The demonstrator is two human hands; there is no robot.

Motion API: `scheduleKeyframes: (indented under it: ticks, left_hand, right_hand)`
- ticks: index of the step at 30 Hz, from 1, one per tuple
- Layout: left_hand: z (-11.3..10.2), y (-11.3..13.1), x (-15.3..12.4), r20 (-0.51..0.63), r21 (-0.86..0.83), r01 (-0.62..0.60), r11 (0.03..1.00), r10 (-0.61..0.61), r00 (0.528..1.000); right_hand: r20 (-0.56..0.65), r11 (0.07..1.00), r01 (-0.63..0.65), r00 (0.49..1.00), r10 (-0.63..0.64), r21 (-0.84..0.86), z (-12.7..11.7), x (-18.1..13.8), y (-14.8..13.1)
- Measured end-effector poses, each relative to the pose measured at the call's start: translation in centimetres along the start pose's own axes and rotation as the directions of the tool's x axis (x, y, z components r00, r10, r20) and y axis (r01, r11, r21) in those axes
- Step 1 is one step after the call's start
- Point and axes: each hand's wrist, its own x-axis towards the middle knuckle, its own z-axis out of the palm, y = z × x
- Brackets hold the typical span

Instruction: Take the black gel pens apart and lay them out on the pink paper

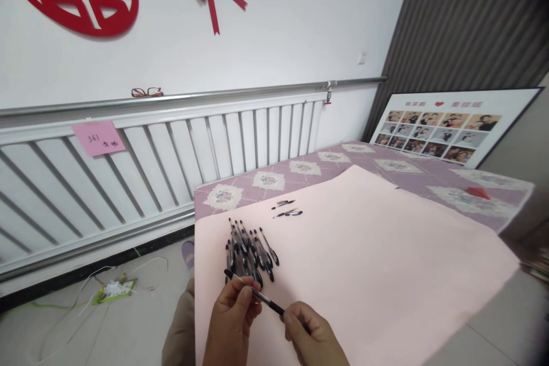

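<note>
Between my two hands I hold one black pen (265, 299) at a slant over the near part of the table. My left hand (234, 314) pinches its upper-left half, close to the black end. The fingers of my right hand (309, 329) are closed round its lower-right end and hide the tip. Just beyond my left hand lies a pile of several black pens (246, 249), mostly side by side. Farther back on the pink sheet (364, 251) are a few loose pens or pen parts (288, 213), too small to tell which.
A purple patterned tablecloth (321, 167) shows past the sheet's far edge. Behind stands a white radiator (223, 140) with a pink note (98, 138). A framed photo board (450, 126) leans at the right. On the floor at left lies a power strip (115, 290) with cables.
</note>
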Motion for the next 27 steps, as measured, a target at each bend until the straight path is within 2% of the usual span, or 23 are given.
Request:
scheduleKeyframes:
  ticks: [3, 6, 12, 14, 18, 22, 27]
  left_hand:
    - [0.0, 0.0, 0.0, 0.009, 0.009, -0.002, 1.0, 0.001, 1.0]
    - [0.0, 0.0, -0.1, 0.02, 0.0, -0.001, 1.0, 0.001, 1.0]
    - [0.1, 0.1, -0.1, 0.049, 0.019, -0.029, 0.999, 0.028, 0.998]
    - [0.1, 0.2, -0.2, 0.053, 0.019, -0.039, 0.999, 0.038, 0.998]
    - [0.4, 0.6, -0.3, 0.017, 0.015, -0.05, 0.999, 0.05, 0.999]
    - [0.6, 0.9, -0.3, 0.002, 0.009, -0.038, 0.999, 0.038, 0.999]
    - [0.6, 1.1, -0.1, -0.078, -0.026, -0.026, 0.999, 0.024, 0.997]
  right_hand:
    - [-0.065, 0.998, 0.051, 0.996, -0.054, -0.033, 0.1, -0.1, -0.2]
    - [-0.088, 0.998, 0.052, 0.995, -0.054, -0.023, 0.1, -0.1, -0.3]
    - [0.03, 1.0, -0.014, 0.999, 0.015, -0.002, 0.0, 0.1, 0.2]
    - [-0.005, 1.0, 0.022, 1.0, -0.022, -0.018, -0.1, 0.1, 0.2]
    - [-0.065, 0.997, 0.06, 0.996, -0.063, -0.047, -0.1, 0.0, -0.1]
    - [-0.061, 0.996, 0.05, 0.997, -0.055, -0.067, -0.2, 0.0, -0.4]
    - [-0.055, 0.994, 0.067, 0.996, -0.071, -0.084, -0.7, -0.3, -1.2]
